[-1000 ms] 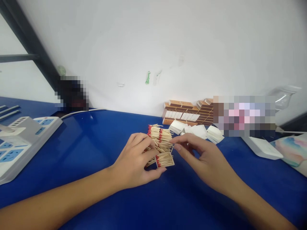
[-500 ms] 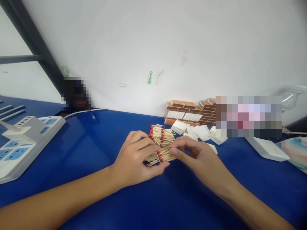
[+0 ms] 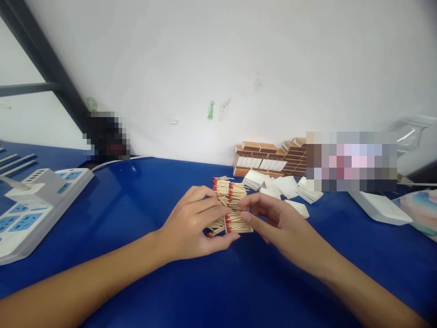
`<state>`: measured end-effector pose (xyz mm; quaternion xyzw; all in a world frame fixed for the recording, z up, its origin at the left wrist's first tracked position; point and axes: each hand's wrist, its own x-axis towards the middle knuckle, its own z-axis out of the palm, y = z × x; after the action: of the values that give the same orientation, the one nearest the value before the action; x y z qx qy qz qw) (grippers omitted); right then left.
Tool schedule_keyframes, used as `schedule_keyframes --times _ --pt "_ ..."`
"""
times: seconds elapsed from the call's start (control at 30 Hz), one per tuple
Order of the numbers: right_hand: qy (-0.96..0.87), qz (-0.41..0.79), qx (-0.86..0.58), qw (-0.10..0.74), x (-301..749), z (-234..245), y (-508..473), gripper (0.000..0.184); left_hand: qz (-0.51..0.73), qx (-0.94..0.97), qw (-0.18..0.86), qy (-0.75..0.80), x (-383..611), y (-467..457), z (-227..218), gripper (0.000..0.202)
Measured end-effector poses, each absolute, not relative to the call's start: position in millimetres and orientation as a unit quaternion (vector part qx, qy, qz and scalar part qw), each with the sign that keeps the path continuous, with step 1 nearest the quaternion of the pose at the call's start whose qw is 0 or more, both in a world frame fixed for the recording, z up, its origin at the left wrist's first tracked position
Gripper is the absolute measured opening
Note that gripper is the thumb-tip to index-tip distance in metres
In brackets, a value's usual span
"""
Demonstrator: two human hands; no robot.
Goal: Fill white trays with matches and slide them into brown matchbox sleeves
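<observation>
A heap of red-tipped matches (image 3: 229,192) lies on the blue table (image 3: 136,205). Just in front of it sits a small white tray full of matches (image 3: 237,223). My left hand (image 3: 191,225) curls round the tray's left end, thumb beneath and fingers over the matches. My right hand (image 3: 273,218) pinches the tray's right end between thumb and fingers. Both hands touch the same tray, close above the table.
Empty white trays (image 3: 283,187) lie behind my right hand. Brown matchbox sleeves (image 3: 266,159) are stacked against the white wall. A white power strip (image 3: 30,205) is at the far left. A white flat box (image 3: 380,207) and a pastel item (image 3: 421,209) lie at right.
My right hand moved in from the loose heap and closed on the right end of the filled tray. The left hand kept its grip on the left end.
</observation>
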<state>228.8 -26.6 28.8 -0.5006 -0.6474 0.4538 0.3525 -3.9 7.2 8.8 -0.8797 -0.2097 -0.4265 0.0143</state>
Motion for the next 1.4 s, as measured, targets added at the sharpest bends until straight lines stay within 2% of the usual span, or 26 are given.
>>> schedule_keyframes --times 0.17,0.3,0.4,0.5,0.57,0.77,1.03,1.4 --pt "-0.68 0.425 -0.501 0.327 228.0 33.3 -26.8 0.034 -0.425 -0.879 0.016 -0.216 -3.3 7.3 11.3 0.032" --pt "-0.709 0.282 -0.547 0.344 242.2 32.8 -16.5 0.028 -0.434 -0.865 0.01 -0.253 -3.8 8.9 13.5 0.032" --pt "-0.77 0.186 -0.552 0.26 254.1 29.6 -11.3 0.018 -0.409 -0.883 -0.011 -0.228 -2.9 6.5 13.7 0.031" --pt "-0.811 0.177 -0.534 0.158 257.4 24.8 -11.8 0.01 -0.405 -0.887 -0.025 -0.219 -1.4 1.8 12.7 0.032" --pt "-0.822 0.177 -0.523 0.137 254.3 21.1 -13.5 0.003 -0.392 -0.896 -0.041 -0.205 -0.1 -1.9 10.5 0.03" --pt "-0.833 0.196 -0.499 0.14 243.5 13.1 -15.8 0.01 -0.324 -0.935 -0.065 -0.127 3.9 -11.0 -0.8 0.031" --pt "-0.834 0.168 -0.512 0.116 257.4 9.2 -8.7 0.013 -0.337 -0.921 -0.028 -0.195 0.4 -0.6 -0.6 0.029" --pt "-0.829 0.151 -0.518 0.145 277.9 30.8 -9.9 0.015 -0.336 -0.909 -0.015 -0.247 -1.1 5.9 -4.4 0.031"
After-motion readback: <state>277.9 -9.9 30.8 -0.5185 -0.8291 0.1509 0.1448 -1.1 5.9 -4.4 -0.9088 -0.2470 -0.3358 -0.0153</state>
